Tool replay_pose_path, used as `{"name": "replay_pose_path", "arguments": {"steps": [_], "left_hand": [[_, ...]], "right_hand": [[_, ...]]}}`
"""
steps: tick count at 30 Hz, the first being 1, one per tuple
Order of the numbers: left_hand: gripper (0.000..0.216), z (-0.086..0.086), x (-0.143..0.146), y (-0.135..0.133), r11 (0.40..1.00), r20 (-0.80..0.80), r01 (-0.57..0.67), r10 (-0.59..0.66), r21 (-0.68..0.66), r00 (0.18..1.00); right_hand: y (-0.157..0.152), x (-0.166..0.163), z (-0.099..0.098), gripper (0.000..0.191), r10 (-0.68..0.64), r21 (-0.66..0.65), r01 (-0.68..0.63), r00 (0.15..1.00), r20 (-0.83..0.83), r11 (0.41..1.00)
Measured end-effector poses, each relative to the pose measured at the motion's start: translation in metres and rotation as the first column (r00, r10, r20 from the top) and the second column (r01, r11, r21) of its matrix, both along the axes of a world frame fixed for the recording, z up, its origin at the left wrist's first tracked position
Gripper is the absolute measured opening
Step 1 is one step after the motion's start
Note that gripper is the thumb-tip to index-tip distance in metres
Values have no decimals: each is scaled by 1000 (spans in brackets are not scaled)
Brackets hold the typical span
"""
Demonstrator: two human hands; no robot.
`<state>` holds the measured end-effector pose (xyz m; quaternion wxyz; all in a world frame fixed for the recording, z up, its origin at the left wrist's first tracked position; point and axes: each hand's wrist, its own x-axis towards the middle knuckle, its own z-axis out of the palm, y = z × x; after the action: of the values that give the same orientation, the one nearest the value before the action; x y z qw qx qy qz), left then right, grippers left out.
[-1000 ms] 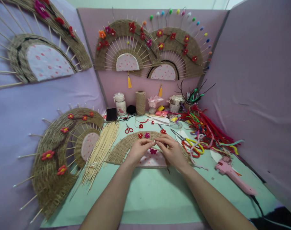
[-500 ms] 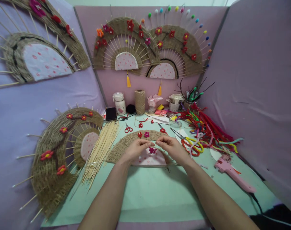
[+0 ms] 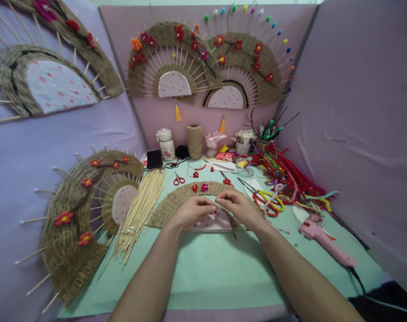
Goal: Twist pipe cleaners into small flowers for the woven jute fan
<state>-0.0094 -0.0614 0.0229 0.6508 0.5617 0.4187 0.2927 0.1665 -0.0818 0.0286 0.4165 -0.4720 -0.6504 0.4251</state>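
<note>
Over the half-round twine fan (image 3: 170,201) on the table, my left hand (image 3: 195,210) is closed in a pinch. At its fingertips hangs a small magenta flower (image 3: 214,213), mostly hidden and turned so a pale bit shows below. Close by on the right, my right hand (image 3: 236,205) also pinches, its fingertips almost meeting the left ones; what it grips is too small to make out. The fan's white dotted cloth centre (image 3: 217,225) lies under both hands. A red flower (image 3: 194,188) and a second magenta flower (image 3: 204,187) rest on its woven band.
Left of the fan lie thin bamboo sticks (image 3: 141,214) and a finished fan (image 3: 72,201). Small red scissors (image 3: 179,180), larger scissors (image 3: 265,201), colourful pipe cleaners (image 3: 290,179) and a pink glue gun (image 3: 327,241) surround it. A twine spool (image 3: 194,142) stands behind.
The magenta flower between my fingertips has turned, so less of its petals shows. My right fingers have shifted slightly left, and the view has moved a little.
</note>
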Motion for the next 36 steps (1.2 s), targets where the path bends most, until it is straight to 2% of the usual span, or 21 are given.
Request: {"name": "replay_pose_path", "arguments": {"steps": [4,8,11,15,22,30,32,36], "left_hand": [[20,0,-2,3,994,-42,-33,37,109,998],[24,-2,0,5,975,-33,-146,154,167,988],[28,-3,4,4,964,50,-234,229,127,972],[31,-2,9,2,957,133,-287,279,43,951],[31,-4,12,2,959,213,-283,275,11,938],[28,-9,19,2,939,266,-344,327,17,907],[25,-8,19,2,936,306,-349,345,-45,887],[15,-4,15,4,915,453,-276,389,-295,803]], "right_hand": [[2,-1,-8,20,-48,33,49,999,-23,998],[3,-6,-13,21,-99,55,103,993,-70,993],[2,-11,-14,24,-143,61,151,983,-115,987],[0,-15,-13,26,-194,42,202,970,-149,978],[0,-18,-16,28,-239,-4,243,951,-196,970],[1,-19,-19,30,-262,-58,256,936,-234,965],[1,-19,-19,30,-265,-82,252,930,-255,964],[3,-16,-19,31,-247,-108,225,930,-273,968]]}}
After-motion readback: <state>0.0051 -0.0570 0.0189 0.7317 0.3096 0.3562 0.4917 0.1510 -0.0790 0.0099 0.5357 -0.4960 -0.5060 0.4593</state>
